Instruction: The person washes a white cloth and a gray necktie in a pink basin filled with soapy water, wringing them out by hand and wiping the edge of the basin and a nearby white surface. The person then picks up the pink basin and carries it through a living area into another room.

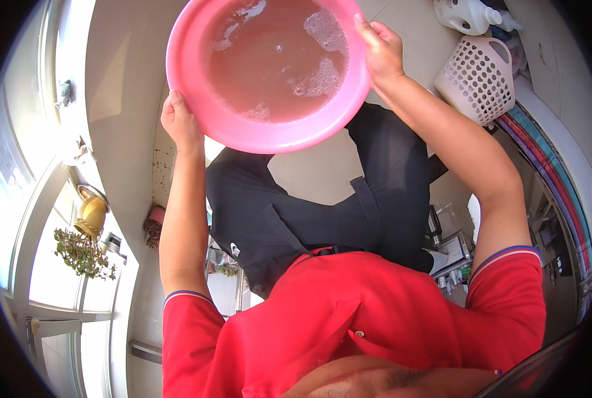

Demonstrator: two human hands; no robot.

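Observation:
A round pink basin (pixel 289 137) is held out in front of me by its rim. Brownish water (pixel 263 73) with patches of white suds (pixel 317 78) fills much of it. My left hand (pixel 180 121) grips the rim at the near left, thumb on top and the other fingers hidden beneath. On the right side, my right hand (pixel 383 52) grips the rim further away, its thumb also over the edge. The basin's far edge runs out of the picture.
A perforated pale laundry basket (pixel 476 81) stands at the far right, with a white jug (pixel 467 14) beyond it. Along the left, by the windows, hangs a yellow pot (pixel 92 215) with a leafy plant (pixel 84 254). A reddish pot (pixel 154 222) is near my left forearm.

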